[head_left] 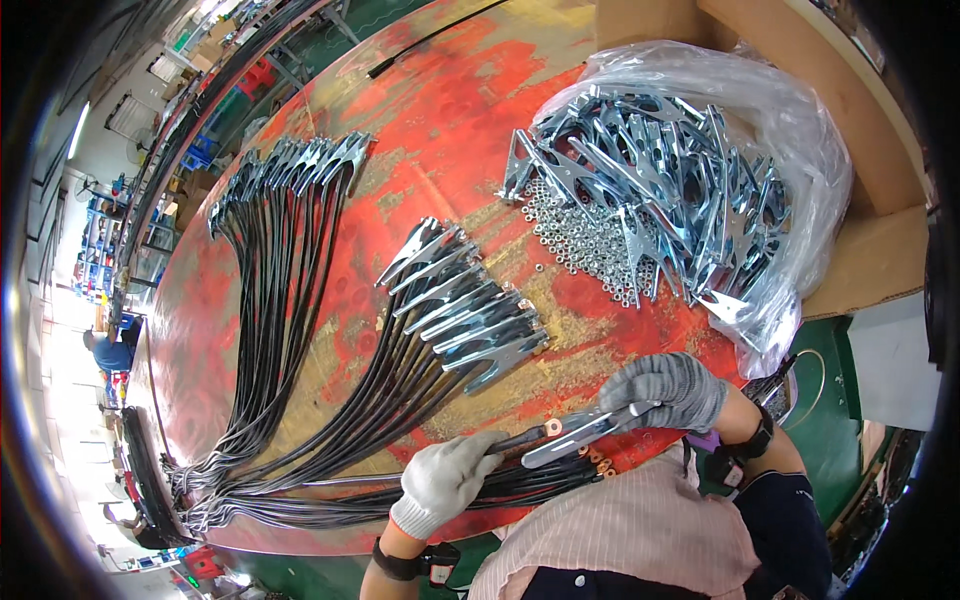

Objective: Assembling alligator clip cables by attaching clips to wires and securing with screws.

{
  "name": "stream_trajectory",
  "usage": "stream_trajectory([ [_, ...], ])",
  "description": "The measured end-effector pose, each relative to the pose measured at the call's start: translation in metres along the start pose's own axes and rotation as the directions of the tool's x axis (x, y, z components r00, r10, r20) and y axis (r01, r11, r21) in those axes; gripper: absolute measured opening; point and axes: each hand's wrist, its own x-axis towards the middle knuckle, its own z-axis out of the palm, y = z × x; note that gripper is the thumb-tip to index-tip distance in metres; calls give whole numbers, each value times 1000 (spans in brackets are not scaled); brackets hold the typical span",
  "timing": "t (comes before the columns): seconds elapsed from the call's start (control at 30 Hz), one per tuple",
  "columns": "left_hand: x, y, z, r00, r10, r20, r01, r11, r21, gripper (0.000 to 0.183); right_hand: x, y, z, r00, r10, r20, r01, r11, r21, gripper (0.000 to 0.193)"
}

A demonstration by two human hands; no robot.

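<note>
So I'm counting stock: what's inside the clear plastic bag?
The bag holds a heap of shiny metal clamps. Small nuts lie spilled at its open mouth on the red table. Whatever is under the heap is covered.

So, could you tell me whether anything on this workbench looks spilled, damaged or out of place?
The small silver nuts lie loose on the red tabletop, spread out beside the clear plastic bag of metal clamps rather than in any container. The tabletop's red paint is badly worn. The cabled clamps lie in neat rows.
</note>
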Motion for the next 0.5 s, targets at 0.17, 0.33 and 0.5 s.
stream_trajectory([
  [0.17,3,-3,1,999,34,25,-35,999,26,23,19,-4,7,996,-89,1,88,993,78,28],
  [0.33,3,-5,-5,989,6,145,-4,1000,-17,29,25,-1,12,998,16,54,-18,999,36,26],
  [0.5,1,-16,-2,979,71,189,-52,993,-105,24,42,-3,26,968,68,242,-60,997,-39,30],
])
